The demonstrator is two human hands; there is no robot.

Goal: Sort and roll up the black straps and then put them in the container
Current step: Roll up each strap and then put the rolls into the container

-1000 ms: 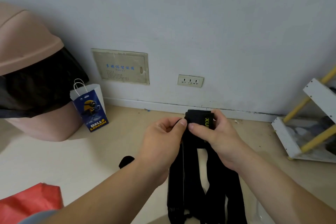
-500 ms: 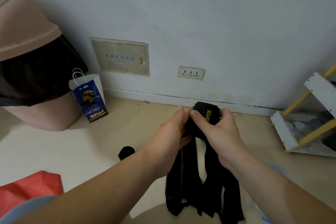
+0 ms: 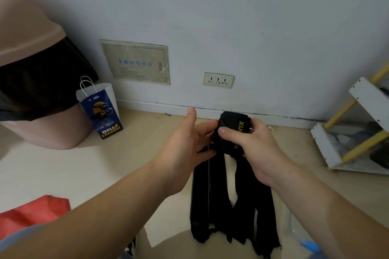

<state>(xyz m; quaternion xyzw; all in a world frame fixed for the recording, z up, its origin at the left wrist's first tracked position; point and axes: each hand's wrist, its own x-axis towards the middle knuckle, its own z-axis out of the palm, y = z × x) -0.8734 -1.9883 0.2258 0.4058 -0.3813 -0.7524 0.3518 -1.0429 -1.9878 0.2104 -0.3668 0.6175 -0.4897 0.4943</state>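
Several black straps [image 3: 223,206] hang in a bundle above the floor, their loose ends dangling low. The top end is wound into a partial roll [image 3: 233,132] with yellow letters on it. My right hand [image 3: 252,147] grips this roll, thumb across its front. My left hand [image 3: 185,145] is beside the roll on the left with its fingers straight, thumb raised, fingertips touching the straps just under the roll. A clear plastic container rim [image 3: 294,229] shows at the bottom right, partly hidden by my right forearm.
A pink bin with a black liner [image 3: 35,82] stands at the left, with a blue-and-white paper bag [image 3: 101,109] against it. A white and yellow rack [image 3: 357,130] stands at the right. Red cloth [image 3: 31,212] lies bottom left. The wall is straight ahead.
The roll has been turned further and sits a little more to the right. My left hand has let go of its pinch and opened, with the thumb lifted away.
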